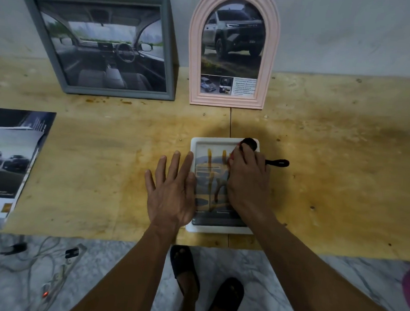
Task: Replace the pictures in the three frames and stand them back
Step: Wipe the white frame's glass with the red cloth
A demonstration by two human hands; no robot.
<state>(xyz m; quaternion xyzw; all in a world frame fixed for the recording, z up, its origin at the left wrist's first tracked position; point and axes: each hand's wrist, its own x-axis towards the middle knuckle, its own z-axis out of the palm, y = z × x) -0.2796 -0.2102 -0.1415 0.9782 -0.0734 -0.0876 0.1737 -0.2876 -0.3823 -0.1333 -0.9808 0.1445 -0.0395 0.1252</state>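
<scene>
The right hand (246,179) lies over the right side of the white frame (196,227) low in the centre of the picture, its fingers curled around something red and black. Only a black rounded knob (250,143) above the knuckles and a black handle (278,163) poking out to the right can be seen, so what the tool is stays unclear. The hand hides much of the picture in this frame; what shows is blurred, with yellow shapes and a dark strip along the bottom. The left hand (171,189) is flat with straight, spread fingers, its fingertips (188,158) on the frame's left edge.

The frame lies flat on the wooden table (341,162). At upper left the grey frame (167,58) leans against the wall with a car-interior picture; beside it stands the pink arched frame (194,59) with a pickup truck. At the left edge lie brochures (6,159), partly cut off.
</scene>
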